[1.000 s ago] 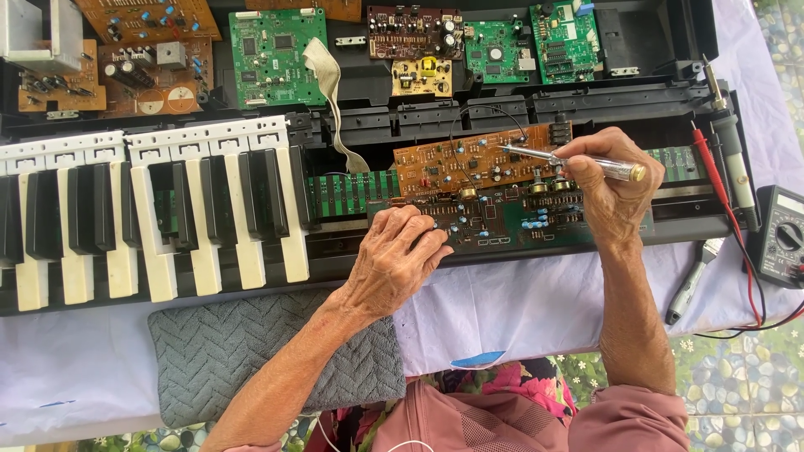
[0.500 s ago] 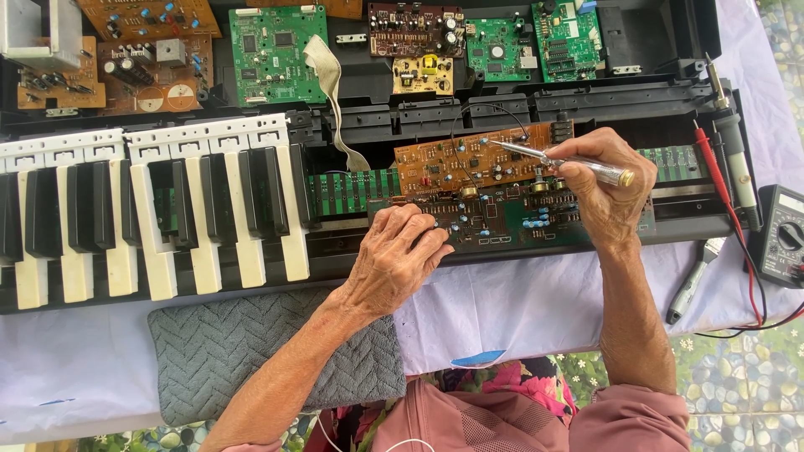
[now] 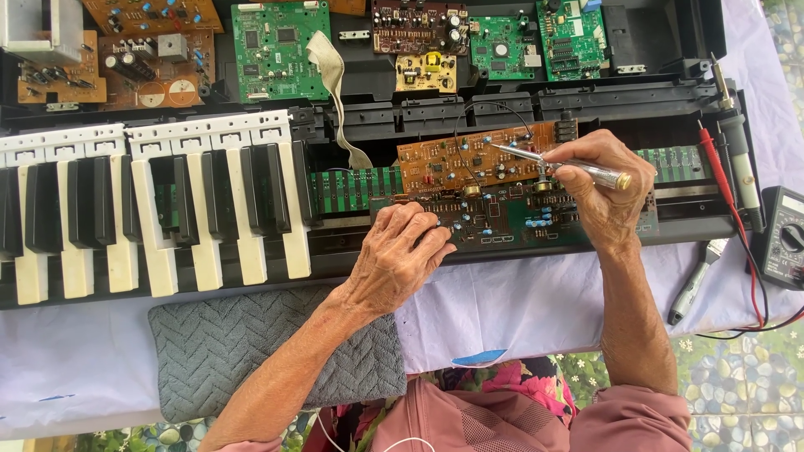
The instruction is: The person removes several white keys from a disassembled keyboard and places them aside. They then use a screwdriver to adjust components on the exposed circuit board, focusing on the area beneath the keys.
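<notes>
An opened electronic keyboard [image 3: 167, 218] lies across the table with its keys at left and bare circuit boards at right. My right hand [image 3: 605, 188] grips a metal screwdriver-like tool [image 3: 559, 163], its tip resting on the brown circuit board [image 3: 469, 159]. My left hand [image 3: 394, 259] rests with bent fingers on the dark green circuit board [image 3: 502, 222] below it, holding nothing that I can see.
Several loose circuit boards [image 3: 276, 50] lie along the back. A soldering iron [image 3: 737, 159], red probe leads [image 3: 729, 209] and a multimeter [image 3: 783, 234] sit at right, a small tool [image 3: 691, 285] near the front edge. A grey cloth [image 3: 243, 343] lies on the white table cover [image 3: 67, 368].
The tool tip in my right hand has shifted slightly on the brown board. My left hand stays in place.
</notes>
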